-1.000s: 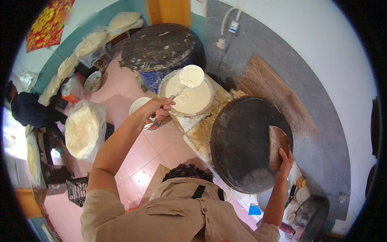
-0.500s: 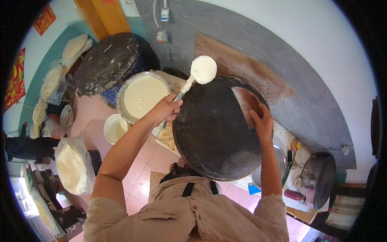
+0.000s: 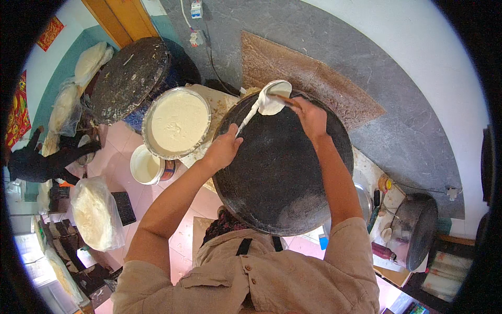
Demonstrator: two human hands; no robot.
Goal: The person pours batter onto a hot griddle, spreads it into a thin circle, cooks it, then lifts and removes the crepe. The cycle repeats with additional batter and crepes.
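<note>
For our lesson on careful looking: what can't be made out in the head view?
Head view:
Handle end of the ladle: hidden by the left hand.
Held end of the scraper: covered by the right hand.
Middle of the silvery dish: behind the right forearm.
Red poster: cut off by the dark rim.

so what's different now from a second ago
The left hand has carried the ladle rightward from above the batter bowl to the far edge of the griddle, tilting it. The right hand has brought the brown scraper from the griddle's right side, away and leftward, up to the ladle. Both grips are kept; bowl and griddle stay put.
</note>
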